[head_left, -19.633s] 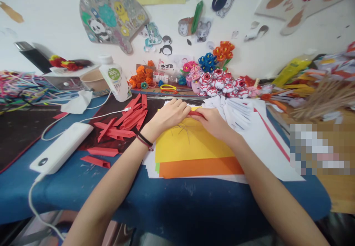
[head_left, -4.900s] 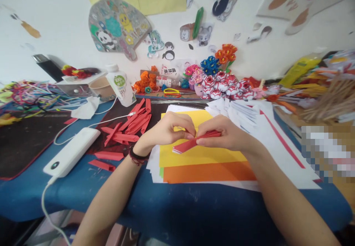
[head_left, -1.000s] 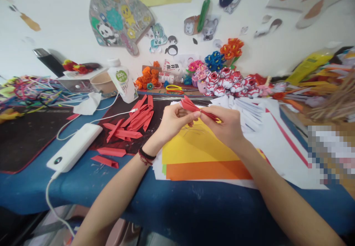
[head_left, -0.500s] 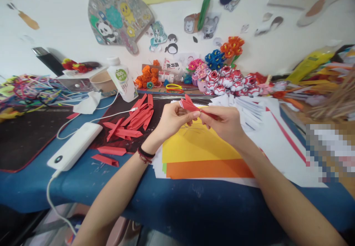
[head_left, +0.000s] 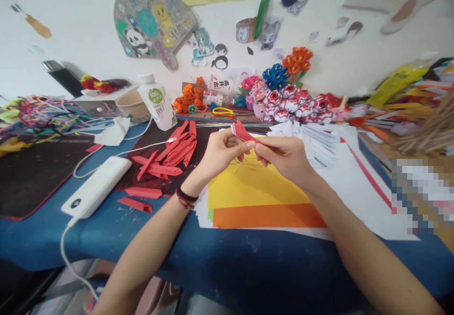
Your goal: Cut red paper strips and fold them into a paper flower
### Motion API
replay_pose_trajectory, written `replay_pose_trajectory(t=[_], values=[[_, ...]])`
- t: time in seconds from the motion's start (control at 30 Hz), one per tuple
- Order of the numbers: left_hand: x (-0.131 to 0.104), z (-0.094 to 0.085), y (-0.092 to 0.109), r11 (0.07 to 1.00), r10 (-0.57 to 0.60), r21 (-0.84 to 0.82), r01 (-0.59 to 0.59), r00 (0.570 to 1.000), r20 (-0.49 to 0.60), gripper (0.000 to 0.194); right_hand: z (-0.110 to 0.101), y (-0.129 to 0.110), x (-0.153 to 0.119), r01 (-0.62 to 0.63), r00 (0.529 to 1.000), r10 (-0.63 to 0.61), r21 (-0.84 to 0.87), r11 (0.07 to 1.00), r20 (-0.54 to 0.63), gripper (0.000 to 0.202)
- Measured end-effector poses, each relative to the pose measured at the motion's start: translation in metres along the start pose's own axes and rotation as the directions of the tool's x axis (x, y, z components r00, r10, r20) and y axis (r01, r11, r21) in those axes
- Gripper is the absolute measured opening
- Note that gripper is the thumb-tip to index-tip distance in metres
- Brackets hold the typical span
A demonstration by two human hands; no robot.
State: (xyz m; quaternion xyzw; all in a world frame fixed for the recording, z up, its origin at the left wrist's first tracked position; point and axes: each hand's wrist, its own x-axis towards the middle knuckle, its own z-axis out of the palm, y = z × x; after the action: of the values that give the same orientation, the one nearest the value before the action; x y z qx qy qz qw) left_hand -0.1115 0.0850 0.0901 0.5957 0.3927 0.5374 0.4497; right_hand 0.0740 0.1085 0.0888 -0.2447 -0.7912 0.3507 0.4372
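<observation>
A folded red paper piece [head_left: 241, 131] with a white edge is held between both hands, above the sheets of paper. My left hand [head_left: 225, 150] is closed on its lower left side, thumb pressed against the fingertips. From the right, my right hand [head_left: 283, 156] pinches its tip, the thumb and fingers almost touching those of the left. Part of the paper is hidden by the fingers. Beneath the hands lies a yellow sheet [head_left: 255, 189] over an orange sheet [head_left: 269, 216]. Several folded red paper strips [head_left: 179, 147] lie in a heap to the left.
A white power bank [head_left: 97, 187] with a cable lies at left. Behind stand a white bottle [head_left: 157, 102], yellow-handled scissors [head_left: 223, 111] and red-and-white paper flowers [head_left: 292, 104]. White paper strips [head_left: 312, 140] lie at right. A yellow bottle [head_left: 400, 81] leans at far right.
The red paper has turned slightly between the fingers, and its part to the right now shows less. Both hands stay in nearly the same place.
</observation>
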Motion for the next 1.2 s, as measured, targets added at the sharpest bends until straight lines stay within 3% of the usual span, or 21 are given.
replay_pose_trajectory(t=[0.23,0.47,0.63,1.2], values=[[0.0002,-0.0006,-0.0036,0.998,0.047,0.043,-0.047,0.999,0.003,0.038,0.0002,0.0022,-0.0017,-0.06,0.998,0.06,0.069,0.996,-0.004,0.036],[-0.0033,-0.0003,-0.0016,0.963,0.144,0.237,-0.126,0.988,-0.059,0.031,0.0013,-0.0035,-0.0017,-0.087,0.996,0.086,0.129,0.988,0.019,0.04],[-0.0022,-0.001,-0.0033,0.959,0.208,0.203,-0.199,0.978,-0.023,0.029,-0.0004,-0.0066,-0.0018,-0.11,0.993,0.101,0.198,0.974,0.057,0.041],[-0.0014,-0.0027,-0.0011,0.96,0.136,0.24,-0.144,0.99,0.049,0.028,-0.0046,-0.004,0.0018,-0.172,0.984,0.156,0.248,0.953,0.084,0.038]])
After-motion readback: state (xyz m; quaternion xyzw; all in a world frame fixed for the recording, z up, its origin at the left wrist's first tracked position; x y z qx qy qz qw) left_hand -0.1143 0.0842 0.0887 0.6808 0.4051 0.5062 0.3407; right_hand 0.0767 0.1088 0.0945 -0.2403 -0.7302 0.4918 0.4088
